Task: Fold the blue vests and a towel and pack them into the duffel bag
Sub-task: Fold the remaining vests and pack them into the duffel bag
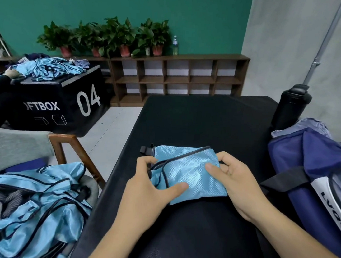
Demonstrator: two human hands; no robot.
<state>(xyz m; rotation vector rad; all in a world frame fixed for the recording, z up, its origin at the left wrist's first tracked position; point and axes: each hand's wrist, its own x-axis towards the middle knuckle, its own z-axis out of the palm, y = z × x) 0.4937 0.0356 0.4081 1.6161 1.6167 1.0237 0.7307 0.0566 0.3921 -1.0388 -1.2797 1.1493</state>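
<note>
Green wall behind, with potted plants (108, 37) on a low shelf (178, 76) and a black box (64, 99) (marked 04) heaped with blue cloth (50, 66). Nearer, a black worktop (204, 116) carries one folded vest (188, 173), lying flat near its middle. Left grip (147, 186) pinches the vest's left edge, thumb on top and fingers curled at the dark trim; right grip (234, 176) pinches the right edge the same way. At the worktop's right end sits the duffel (307, 160), open, its black strap (284, 179) reaching toward the right wrist. A black bottle (292, 105) stands just behind the duffel. On the left, a pile (36, 206) of unfolded vests fills a chair (66, 143).
</note>
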